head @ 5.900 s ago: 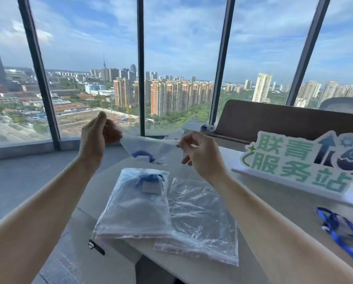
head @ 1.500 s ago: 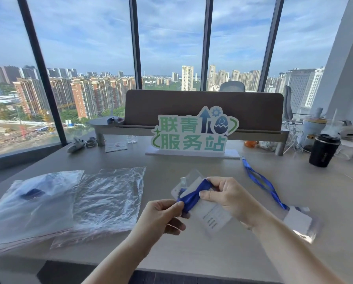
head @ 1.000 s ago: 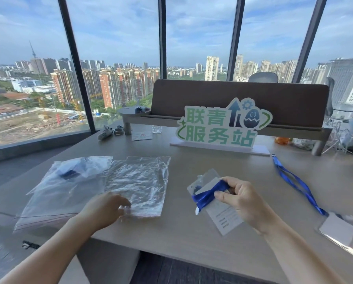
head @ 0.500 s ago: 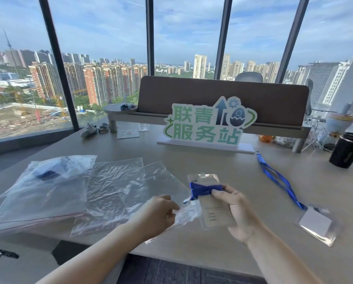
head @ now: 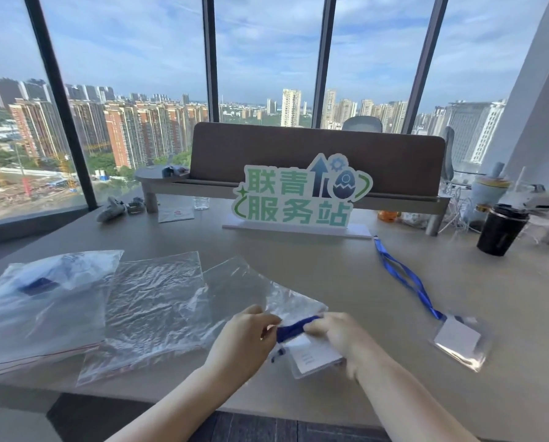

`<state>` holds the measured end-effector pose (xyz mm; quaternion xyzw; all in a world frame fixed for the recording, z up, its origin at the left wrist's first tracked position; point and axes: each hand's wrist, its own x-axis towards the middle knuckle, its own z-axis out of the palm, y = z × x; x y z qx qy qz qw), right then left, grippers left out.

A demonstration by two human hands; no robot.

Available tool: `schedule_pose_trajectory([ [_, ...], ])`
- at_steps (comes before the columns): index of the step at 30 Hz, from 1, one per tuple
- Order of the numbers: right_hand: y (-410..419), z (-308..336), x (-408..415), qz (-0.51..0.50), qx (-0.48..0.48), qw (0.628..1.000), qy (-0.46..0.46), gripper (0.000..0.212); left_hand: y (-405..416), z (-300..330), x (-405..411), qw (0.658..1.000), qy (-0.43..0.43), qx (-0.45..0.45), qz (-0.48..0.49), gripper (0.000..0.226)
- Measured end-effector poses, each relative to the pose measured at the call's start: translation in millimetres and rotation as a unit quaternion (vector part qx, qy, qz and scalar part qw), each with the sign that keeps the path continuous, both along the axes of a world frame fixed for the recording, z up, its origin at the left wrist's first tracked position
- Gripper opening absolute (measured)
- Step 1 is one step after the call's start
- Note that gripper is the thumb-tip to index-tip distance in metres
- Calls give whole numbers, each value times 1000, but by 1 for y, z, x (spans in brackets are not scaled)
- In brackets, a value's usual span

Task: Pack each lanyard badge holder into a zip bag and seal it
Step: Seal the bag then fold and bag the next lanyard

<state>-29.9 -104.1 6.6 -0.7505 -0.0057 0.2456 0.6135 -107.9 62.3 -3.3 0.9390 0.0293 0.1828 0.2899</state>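
My right hand (head: 340, 336) holds a clear badge holder (head: 311, 357) with a white card, its blue lanyard (head: 294, 331) bunched on top. My left hand (head: 244, 341) pinches the near edge of an empty clear zip bag (head: 251, 291) right next to the lanyard. The bag's mouth is hidden by my hands. At the left lie a zip bag with a lanyard inside (head: 40, 298) and a stack of empty zip bags (head: 153, 307). Another badge holder (head: 458, 341) with a stretched-out blue lanyard (head: 404, 275) lies at the right.
A green-lettered sign (head: 298, 199) stands mid-desk before a brown divider panel (head: 317, 154). A black cup (head: 499, 229) and clutter sit at the back right. Small items (head: 114, 207) lie near the window at the back left. The desk's front edge (head: 171, 393) is close below my hands.
My left hand left the badge holder, reached to the bag stack, and pulled one empty bag over. Both hands have now met, the bag's edge beside the bunched lanyard.
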Motion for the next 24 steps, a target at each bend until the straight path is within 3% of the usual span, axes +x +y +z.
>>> schedule_pose_trajectory([
  [2,3,-5,5,-66,46,996,27,6,1,-2,-2,1000,-10,5,-5,28],
  [7,24,-18,1,-120,94,988,30,14,-7,-2,0,999,-15,-38,-12,28],
  [11,31,-12,-8,-56,180,975,119,18,-8,0,2,999,-16,-45,-3,29],
  [13,23,-6,-12,-13,132,989,68,22,-3,0,-1,1000,-7,-26,1,29],
  [15,10,-3,-9,-56,37,997,-44,22,1,0,-6,1000,14,-9,0,29],
  [18,-7,-3,6,-129,-103,970,-179,16,0,0,-16,998,55,30,-16,35],
  [20,-8,-3,12,-107,-144,968,-173,13,-3,-1,-23,993,78,85,-18,44],
  [24,5,-12,20,-58,-127,982,-126,27,-3,-3,-35,977,108,183,-3,49],
])
